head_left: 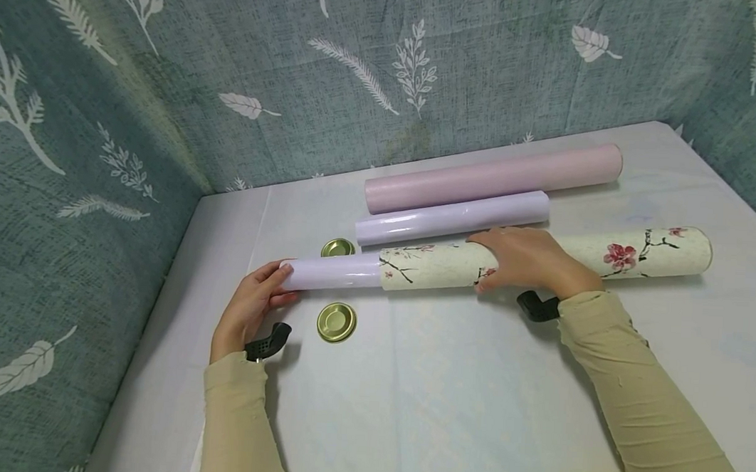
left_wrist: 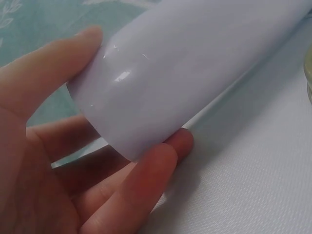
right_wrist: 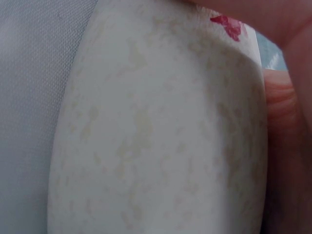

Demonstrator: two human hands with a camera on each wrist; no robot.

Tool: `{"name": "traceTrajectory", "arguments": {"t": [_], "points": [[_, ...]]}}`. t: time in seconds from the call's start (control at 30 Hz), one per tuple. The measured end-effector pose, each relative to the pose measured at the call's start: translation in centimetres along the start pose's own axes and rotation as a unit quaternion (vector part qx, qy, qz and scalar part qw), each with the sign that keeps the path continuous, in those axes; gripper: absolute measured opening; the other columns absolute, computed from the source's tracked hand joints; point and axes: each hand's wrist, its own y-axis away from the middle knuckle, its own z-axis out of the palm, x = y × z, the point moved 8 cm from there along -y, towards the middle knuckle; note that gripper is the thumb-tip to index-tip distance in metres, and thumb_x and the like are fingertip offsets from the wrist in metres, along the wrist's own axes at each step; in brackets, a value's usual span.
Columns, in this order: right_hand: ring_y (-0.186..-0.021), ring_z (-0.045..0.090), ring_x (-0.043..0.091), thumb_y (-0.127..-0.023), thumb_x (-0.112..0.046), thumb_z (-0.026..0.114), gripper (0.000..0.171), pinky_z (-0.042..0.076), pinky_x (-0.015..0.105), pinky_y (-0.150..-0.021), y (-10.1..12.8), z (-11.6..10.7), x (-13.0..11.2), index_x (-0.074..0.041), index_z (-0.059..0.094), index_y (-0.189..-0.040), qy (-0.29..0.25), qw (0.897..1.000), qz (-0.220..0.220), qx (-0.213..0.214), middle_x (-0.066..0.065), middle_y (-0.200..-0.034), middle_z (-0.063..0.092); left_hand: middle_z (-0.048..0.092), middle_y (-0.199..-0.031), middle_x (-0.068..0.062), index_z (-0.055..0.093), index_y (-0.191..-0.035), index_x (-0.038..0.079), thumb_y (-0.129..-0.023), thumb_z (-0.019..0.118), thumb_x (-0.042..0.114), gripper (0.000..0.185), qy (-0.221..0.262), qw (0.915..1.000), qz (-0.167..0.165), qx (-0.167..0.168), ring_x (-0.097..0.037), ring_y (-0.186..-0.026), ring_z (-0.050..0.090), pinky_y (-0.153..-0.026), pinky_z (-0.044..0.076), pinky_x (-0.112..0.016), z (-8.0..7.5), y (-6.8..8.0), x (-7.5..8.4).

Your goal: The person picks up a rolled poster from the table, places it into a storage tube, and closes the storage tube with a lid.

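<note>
Floral tube (head_left: 544, 257), one, on tabletop (head_left: 473, 383), gripped by right hand (head_left: 530, 262); lilac roll (head_left: 331, 272) sticking out, end pinched by left hand (head_left: 248, 311). Two more rolls behind. Two gold lids (head_left: 336, 322). Left wrist alone: fingertips (left_wrist: 161, 161) curled under roll's end.

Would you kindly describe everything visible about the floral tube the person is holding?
The floral tube is a long cream cylinder, speckled like card or paper, printed with dark branches and red-pink blossoms. It lies on its side on the white table, in front of two other rolls. A glossy lilac roll sticks out of its left end. The right hand grips it around the middle; the left hand holds the roll's free end.
</note>
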Motion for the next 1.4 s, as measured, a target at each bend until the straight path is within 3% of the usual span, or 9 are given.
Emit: {"name": "traceTrajectory", "arguments": {"t": [0.23,0.43,0.67,0.9,1.4], "points": [[-0.113,0.047,0.027,-0.062,-0.058,0.070,0.084,0.041,0.048,-0.083,0.0,0.1,-0.1,-0.018,0.044,-0.132,0.001,1.000,-0.003,-0.006,0.006,-0.125,0.051,0.040,-0.130,-0.011,0.038,-0.134,0.013,-0.077,0.062,0.046,0.070,-0.008,1.0000,-0.002,0.003,-0.017,-0.094,0.059,-0.080,0.046,-0.021,-0.1,0.1,-0.2],[-0.113,0.047,0.028,-0.062,-0.058,0.070,0.084,0.040,0.049,-0.083,0.1,0.0,-0.1,-0.018,0.044,-0.132,0.001,1.000,-0.003,-0.005,0.007,-0.125,0.051,0.037,-0.130,-0.010,0.041,-0.133,0.018,-0.081,0.061,0.039,0.059,0.017,0.9995,0.024,-0.006,-0.020,-0.095,0.057,-0.078,0.048,-0.026,0.1,0.0,0.4],[-0.112,0.048,0.026,-0.060,-0.057,0.071,0.083,0.041,0.047,-0.083,0.0,0.0,0.1,-0.021,0.045,-0.130,0.002,1.000,0.005,0.003,0.005,-0.125,0.051,0.035,-0.133,-0.013,0.042,-0.133,0.014,-0.085,0.055,0.041,0.056,0.039,0.9984,0.035,-0.019,-0.020,-0.098,0.057,-0.080,0.048,-0.027,0.2,0.3,0.6],[-0.111,0.048,0.026,-0.060,-0.057,0.072,0.083,0.041,0.047,-0.082,0.0,-0.1,0.0,-0.020,0.045,-0.130,0.001,1.000,0.002,0.004,0.004,-0.124,0.052,0.034,-0.135,-0.010,0.041,-0.134,0.021,-0.089,0.049,0.041,0.050,0.027,0.9987,0.033,-0.028,-0.022,-0.100,0.055,-0.081,0.047,-0.027,0.3,0.5,0.6],[-0.111,0.049,0.027,-0.059,-0.059,0.071,0.085,0.041,0.047,-0.082,0.1,-0.2,0.0,-0.020,0.045,-0.131,0.001,1.000,0.001,0.006,0.004,-0.124,0.052,0.033,-0.134,-0.013,0.036,-0.137,0.012,-0.094,0.040,0.036,0.049,0.036,0.9963,0.056,-0.054,-0.018,-0.102,0.053,-0.081,0.047,-0.033,1.1,1.5,1.7]]}}
